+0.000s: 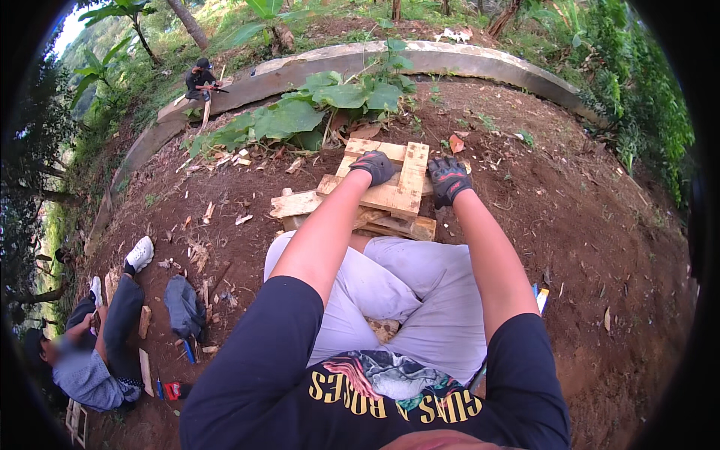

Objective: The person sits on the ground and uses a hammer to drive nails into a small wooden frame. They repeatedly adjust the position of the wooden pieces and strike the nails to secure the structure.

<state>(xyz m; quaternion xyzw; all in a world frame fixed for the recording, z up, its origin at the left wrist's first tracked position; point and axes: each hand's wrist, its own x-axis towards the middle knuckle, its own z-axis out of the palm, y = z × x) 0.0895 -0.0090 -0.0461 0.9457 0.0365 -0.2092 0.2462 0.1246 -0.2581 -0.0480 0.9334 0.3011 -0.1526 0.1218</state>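
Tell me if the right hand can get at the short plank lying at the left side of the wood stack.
Probably not easily. The right hand rests at the right edge of the wooden frame, and the left hand and forearm lie between it and the short plank; the left hand is nearer.

A seated person (97, 341) at left, broad green leaves (315, 109), a curved concrete curb (420, 60).

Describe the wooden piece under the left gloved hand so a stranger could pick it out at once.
Start at the curved concrete kerb across the top, then drop past the big green leaves to the pile of pale wooden planks on bare soil. The left gloved hand rests on the pale slatted wooden frame topping that pile; unlike the loose single planks beneath, it is several boards joined crosswise.
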